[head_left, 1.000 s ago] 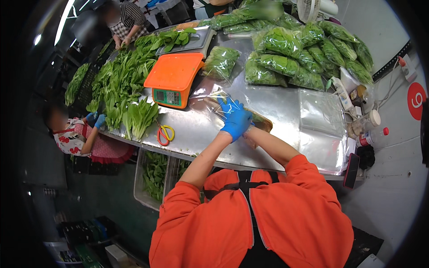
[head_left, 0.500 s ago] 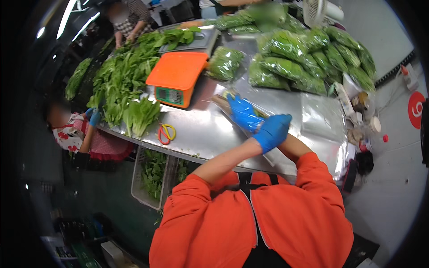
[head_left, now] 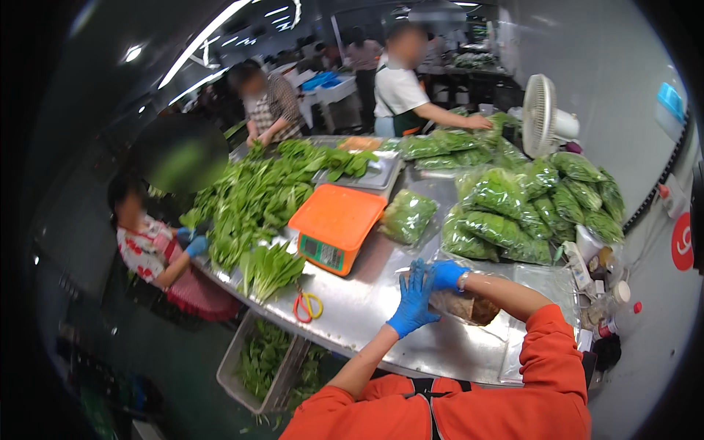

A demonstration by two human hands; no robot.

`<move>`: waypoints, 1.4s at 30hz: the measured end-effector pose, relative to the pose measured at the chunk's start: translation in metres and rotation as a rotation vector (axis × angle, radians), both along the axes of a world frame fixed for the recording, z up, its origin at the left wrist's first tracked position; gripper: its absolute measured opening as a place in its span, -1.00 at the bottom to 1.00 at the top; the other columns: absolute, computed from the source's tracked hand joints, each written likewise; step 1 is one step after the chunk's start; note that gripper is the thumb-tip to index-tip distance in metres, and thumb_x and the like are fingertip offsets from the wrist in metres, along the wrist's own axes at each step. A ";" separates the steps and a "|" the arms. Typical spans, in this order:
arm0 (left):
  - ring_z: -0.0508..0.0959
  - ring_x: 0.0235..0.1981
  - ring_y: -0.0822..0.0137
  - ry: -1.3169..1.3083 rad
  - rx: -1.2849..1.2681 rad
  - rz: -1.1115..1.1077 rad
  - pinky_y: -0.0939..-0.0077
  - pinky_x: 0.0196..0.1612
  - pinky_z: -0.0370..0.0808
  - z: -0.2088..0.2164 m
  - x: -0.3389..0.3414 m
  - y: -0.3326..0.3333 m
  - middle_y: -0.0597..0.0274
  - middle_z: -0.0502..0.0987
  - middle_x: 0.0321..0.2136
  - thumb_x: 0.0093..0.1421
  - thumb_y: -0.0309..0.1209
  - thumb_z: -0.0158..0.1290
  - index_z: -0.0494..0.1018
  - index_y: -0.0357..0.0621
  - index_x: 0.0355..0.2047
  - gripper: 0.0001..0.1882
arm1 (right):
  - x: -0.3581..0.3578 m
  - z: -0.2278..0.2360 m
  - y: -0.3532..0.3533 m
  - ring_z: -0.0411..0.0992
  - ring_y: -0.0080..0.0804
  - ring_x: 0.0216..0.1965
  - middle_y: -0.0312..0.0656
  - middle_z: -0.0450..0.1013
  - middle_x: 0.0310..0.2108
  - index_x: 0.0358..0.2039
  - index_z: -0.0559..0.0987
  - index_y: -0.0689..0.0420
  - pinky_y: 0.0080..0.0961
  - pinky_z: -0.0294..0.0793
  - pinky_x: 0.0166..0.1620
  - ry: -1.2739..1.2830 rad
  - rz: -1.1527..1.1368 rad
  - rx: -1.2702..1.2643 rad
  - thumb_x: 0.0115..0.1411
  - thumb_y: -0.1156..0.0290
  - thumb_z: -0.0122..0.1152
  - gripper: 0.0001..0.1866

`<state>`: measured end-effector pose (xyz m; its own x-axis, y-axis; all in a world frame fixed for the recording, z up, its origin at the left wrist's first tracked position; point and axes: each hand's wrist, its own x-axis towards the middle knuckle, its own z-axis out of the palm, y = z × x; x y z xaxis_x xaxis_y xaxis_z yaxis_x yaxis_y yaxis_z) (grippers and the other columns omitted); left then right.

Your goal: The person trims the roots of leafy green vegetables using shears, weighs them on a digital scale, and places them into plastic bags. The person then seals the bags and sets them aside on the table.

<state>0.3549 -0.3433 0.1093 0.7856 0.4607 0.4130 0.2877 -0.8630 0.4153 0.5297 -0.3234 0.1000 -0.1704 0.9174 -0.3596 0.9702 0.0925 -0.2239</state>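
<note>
My left hand (head_left: 413, 304), in a blue glove, has its fingers stretched out and pressed against the left end of a clear plastic bag. Something brown (head_left: 480, 311) shows through the bag under my right forearm; its kind is unclear. My right hand (head_left: 446, 276), gloved in blue too, meets the left at the bag, and its fingers are mostly hidden behind the left hand. Just beyond lies a clear bag of leafy greens (head_left: 408, 217). To the left stand an orange weighing scale (head_left: 339, 220) and scissors (head_left: 308, 306) with red and yellow handles.
Bagged greens (head_left: 506, 213) are piled at the right, near a fan (head_left: 539, 116). Loose leafy greens (head_left: 257, 194) cover the table's left side. Flat clear bags (head_left: 546, 282) lie by my right arm. A crate (head_left: 233, 367) stands below the edge. Three co-workers stand around the table.
My view has tilted up, showing more of the room. My left hand has gone from a closed grip near my right wrist to stretched fingers beside the right hand.
</note>
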 end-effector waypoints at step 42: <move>0.41 -0.19 0.34 -0.265 -0.893 -0.090 0.55 -0.09 0.35 0.039 0.024 0.054 0.16 0.41 -0.23 -0.16 -0.49 0.21 0.33 -0.23 -0.14 -0.49 | -0.016 0.167 -0.092 0.42 -0.12 -0.53 -0.08 0.42 -0.55 -0.50 0.51 0.06 -0.30 0.37 -0.54 -0.004 -0.076 0.626 -0.08 0.38 0.06 -0.89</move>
<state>0.3788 -0.2893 0.1486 0.7644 0.6359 0.1064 0.0362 -0.2071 0.9777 0.5137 -0.4155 0.2667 -0.0963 0.9638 0.2486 0.9800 0.1354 -0.1456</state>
